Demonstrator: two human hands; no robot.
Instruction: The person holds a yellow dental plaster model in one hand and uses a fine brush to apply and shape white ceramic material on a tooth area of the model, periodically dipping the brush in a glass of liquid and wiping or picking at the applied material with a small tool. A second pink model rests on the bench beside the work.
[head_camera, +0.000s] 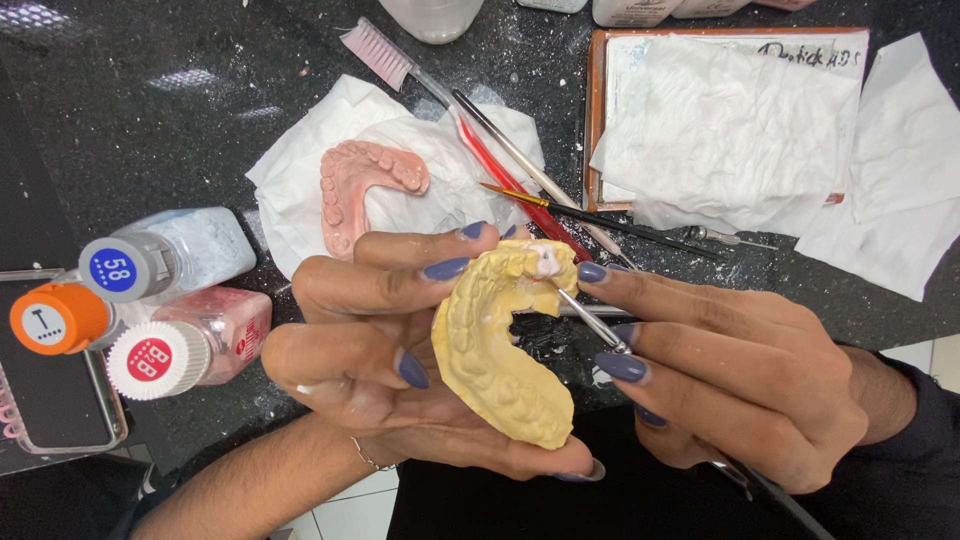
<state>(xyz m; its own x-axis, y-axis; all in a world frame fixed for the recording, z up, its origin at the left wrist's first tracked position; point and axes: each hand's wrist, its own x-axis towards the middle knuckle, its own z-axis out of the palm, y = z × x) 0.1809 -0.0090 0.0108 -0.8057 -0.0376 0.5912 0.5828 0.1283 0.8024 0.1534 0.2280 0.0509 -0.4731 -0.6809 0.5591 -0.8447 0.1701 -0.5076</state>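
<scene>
The left hand (380, 350) cradles a yellow dental cast (500, 345) above the near edge of the dark speckled tabletop (150, 130), fingers curled round its outer curve and thumb beneath it; the right hand (730, 380) is closed in a pen grip on a thin metal instrument (590, 318), whose tip meets a small pink-white patch at the cast's upper end; the two hands are close together, each clamped on its own thing. Behind them a pink denture base (355, 185) lies on crumpled white tissue (300, 200), beside a toothbrush (400, 70) and a fine brush (600, 218); at the left three small bottles (180, 300) lie on their sides, caps toward the camera; a tray (598, 110) lined with paper sits at the upper right.
</scene>
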